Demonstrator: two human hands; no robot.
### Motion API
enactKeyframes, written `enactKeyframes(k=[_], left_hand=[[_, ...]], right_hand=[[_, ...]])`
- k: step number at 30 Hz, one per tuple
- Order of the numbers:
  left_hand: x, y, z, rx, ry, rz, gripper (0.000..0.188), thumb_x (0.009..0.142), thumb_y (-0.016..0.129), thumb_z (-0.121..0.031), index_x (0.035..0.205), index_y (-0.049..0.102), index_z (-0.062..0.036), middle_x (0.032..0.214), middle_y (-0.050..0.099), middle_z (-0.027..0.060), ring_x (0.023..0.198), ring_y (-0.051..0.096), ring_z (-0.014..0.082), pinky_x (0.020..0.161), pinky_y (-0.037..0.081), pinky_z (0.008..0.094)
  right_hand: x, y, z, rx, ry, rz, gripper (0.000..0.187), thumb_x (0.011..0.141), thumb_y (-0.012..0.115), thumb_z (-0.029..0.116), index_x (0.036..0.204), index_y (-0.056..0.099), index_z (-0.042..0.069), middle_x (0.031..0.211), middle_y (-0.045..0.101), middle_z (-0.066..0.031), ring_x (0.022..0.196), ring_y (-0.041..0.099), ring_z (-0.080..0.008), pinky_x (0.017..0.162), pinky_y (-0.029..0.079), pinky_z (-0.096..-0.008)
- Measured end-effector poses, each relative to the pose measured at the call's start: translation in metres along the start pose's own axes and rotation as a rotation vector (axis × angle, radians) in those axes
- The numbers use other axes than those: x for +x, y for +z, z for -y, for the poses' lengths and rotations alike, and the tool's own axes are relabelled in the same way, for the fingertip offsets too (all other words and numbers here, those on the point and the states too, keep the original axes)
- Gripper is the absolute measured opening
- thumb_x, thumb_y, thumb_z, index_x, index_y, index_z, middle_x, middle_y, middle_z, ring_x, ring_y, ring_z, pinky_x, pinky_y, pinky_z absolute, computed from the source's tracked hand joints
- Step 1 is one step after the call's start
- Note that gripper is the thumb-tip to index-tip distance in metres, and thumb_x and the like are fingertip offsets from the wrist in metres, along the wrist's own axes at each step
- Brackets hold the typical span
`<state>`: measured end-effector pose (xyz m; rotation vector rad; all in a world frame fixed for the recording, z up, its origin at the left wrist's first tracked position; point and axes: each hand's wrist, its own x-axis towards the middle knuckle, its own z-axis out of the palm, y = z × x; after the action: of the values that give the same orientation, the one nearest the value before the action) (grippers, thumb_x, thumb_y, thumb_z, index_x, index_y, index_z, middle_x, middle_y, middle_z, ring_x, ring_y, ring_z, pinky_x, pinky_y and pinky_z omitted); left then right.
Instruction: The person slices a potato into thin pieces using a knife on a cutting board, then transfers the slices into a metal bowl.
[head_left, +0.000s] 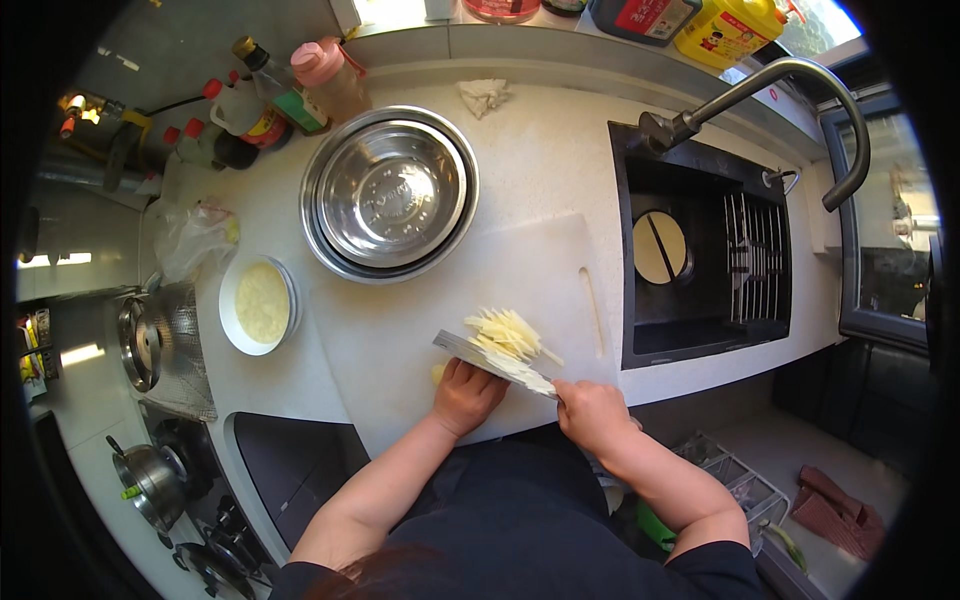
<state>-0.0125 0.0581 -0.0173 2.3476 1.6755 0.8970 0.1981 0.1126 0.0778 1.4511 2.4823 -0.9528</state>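
Lying just beyond the left hand [468, 394], strips [506, 333] are edged by the knife [478, 356], gripped in the right hand [592, 412]. The left hand is curled against the knife, its hold hidden, and could be nicked by a tilted stroke.

Printed lettering on yellow jug [728, 36], on dark jug [646, 18] beside it, inside steel bowl [392, 190].

Ahead-right of the right hand [592, 412] sits a black sink [680, 338], wire rack [741, 262] inside, curved faucet [857, 130] beyond; a reddish-brown cloth [838, 512] lies lower right. Ahead-left of the left hand [467, 397] stands a pink-lidded jug [330, 80]; far left, a metal pot [155, 487].
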Motion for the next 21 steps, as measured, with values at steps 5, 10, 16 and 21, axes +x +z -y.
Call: enactKeyframes(k=[5,10,16,21], left_hand=[[0.004,-0.001,-0.002,0.022,0.003,0.001,0.033,0.070,0.076,-0.014,0.101,0.071,-0.0079,0.109,0.065,0.0079,0.105,0.058,0.0321,0.089,0.048,0.0467],[0.009,-0.004,-0.001,0.031,0.026,-0.022,0.022,0.073,0.072,-0.015,0.095,0.072,-0.0111,0.097,0.066,0.0043,0.091,0.060,0.0270,0.081,0.050,0.0407],[0.000,-0.001,0.000,0.011,0.011,-0.007,0.032,0.069,0.077,-0.014,0.101,0.071,-0.0076,0.109,0.066,0.0071,0.105,0.059,0.0325,0.088,0.049,0.0466],[0.000,0.001,0.001,-0.001,0.009,-0.011,0.034,0.068,0.077,-0.013,0.101,0.071,-0.0064,0.110,0.066,0.0073,0.105,0.059,0.0325,0.091,0.048,0.0471]], right_hand=[[0.013,0.017,0.000,-0.002,0.024,0.020,0.007,0.083,0.055,0.010,0.084,0.060,0.005,0.071,0.065,-0.0185,0.064,0.064,-0.0396,0.060,0.052,-0.0495],[0.051,0.029,0.012,0.028,-0.029,0.012,0.008,0.084,0.055,0.011,0.086,0.059,0.005,0.074,0.066,-0.0188,0.068,0.065,-0.0398,0.062,0.052,-0.0503],[0.009,-0.004,0.006,0.036,-0.009,0.033,0.009,0.083,0.056,0.012,0.086,0.061,0.005,0.076,0.066,-0.0185,0.069,0.065,-0.0396,0.063,0.052,-0.0502],[0.005,-0.002,-0.001,-0.050,0.047,0.133,0.010,0.083,0.055,0.011,0.089,0.061,0.005,0.076,0.066,-0.0182,0.068,0.066,-0.0391,0.064,0.053,-0.0498]])
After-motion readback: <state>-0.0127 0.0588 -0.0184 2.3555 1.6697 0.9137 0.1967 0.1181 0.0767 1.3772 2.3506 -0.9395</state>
